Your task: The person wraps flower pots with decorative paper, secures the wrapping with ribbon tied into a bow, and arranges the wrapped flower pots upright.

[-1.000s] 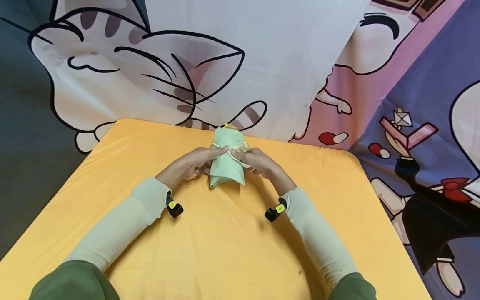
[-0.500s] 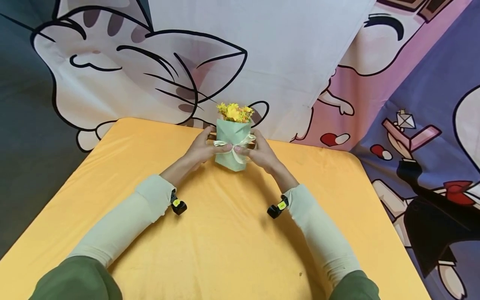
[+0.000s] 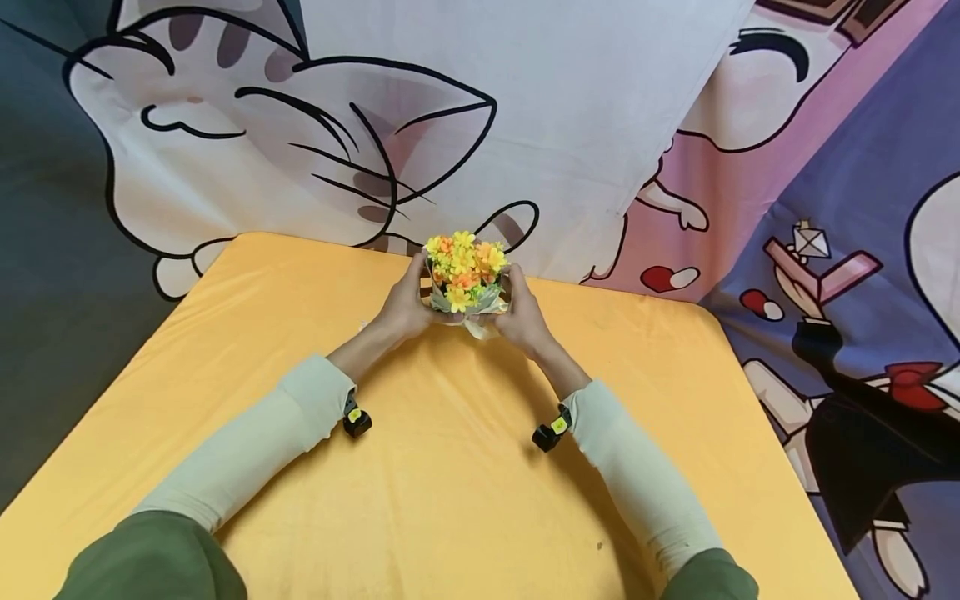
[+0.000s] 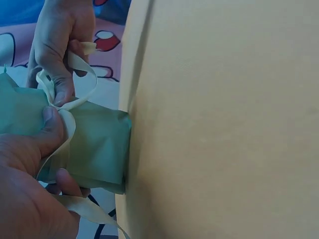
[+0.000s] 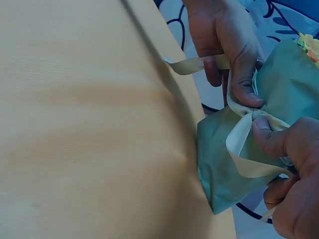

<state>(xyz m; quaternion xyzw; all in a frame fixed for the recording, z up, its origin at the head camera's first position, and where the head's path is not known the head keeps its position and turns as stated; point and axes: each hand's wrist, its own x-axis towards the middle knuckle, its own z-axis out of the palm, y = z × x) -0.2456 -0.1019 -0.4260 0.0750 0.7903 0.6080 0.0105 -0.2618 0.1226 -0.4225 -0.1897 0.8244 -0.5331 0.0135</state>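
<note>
A small bouquet of yellow and orange flowers (image 3: 463, 267) stands upright at the far side of the table, its blooms facing the head camera. Pale green wrapping paper (image 4: 99, 142) surrounds the stems, and a cream ribbon (image 5: 256, 168) with a loop and loose tails is tied round its middle. My left hand (image 3: 405, 304) grips the bouquet from the left, my right hand (image 3: 525, 312) from the right. Both thumbs press close together at the ribbon's knot, as the wrist views show. The paper's bottom edge is right at the tabletop. My other fingers are mostly hidden behind the wrap.
A yellow cloth covers the table (image 3: 450, 467), whose far edge runs just behind the bouquet. Beyond it hangs a backdrop (image 3: 570, 108) printed with a cartoon cat and other figures. Small black cameras (image 3: 357, 419) sit on both wrists.
The bouquet has tipped from leaning away, flowers hidden, through upright to leaning toward me, so its blooms now face the head camera. Both hands have moved slightly outward along with it.
</note>
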